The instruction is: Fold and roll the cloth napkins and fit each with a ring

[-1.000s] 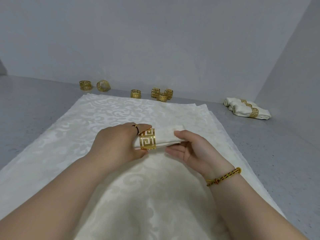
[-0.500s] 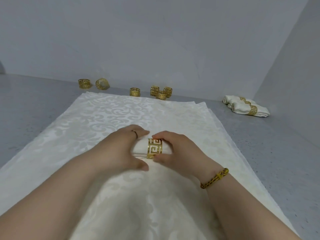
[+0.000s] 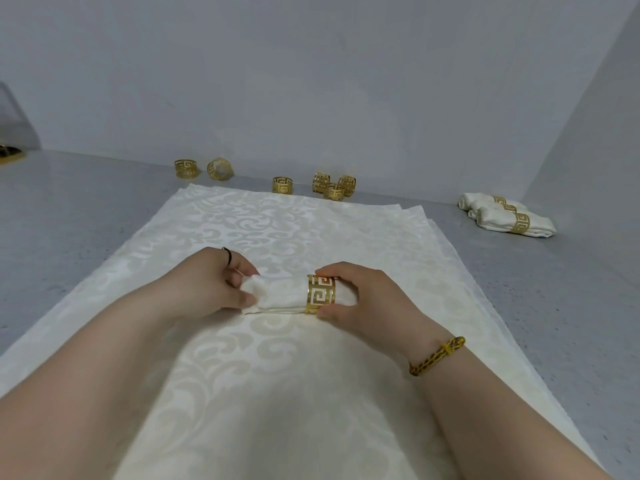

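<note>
A rolled cream napkin (image 3: 280, 296) lies across the flat stack of cream patterned napkins (image 3: 294, 393). A gold cut-out ring (image 3: 320, 294) sits around the roll, toward its right end. My left hand (image 3: 211, 285) grips the roll's left end, fingers curled round the cloth. My right hand (image 3: 363, 299) pinches the ring between thumb and fingers and hides the roll's right end. Several spare gold rings (image 3: 284, 185) stand along the far wall.
Two finished ringed napkin rolls (image 3: 505, 220) lie at the far right by the side wall. The grey counter (image 3: 69, 230) runs around the stack. Walls close the back and right. A dark object shows at the far left edge (image 3: 10, 150).
The ring has slid rightward along the roll. My right hand closed onto the ring, and my left hand shifted back to the roll's left end.
</note>
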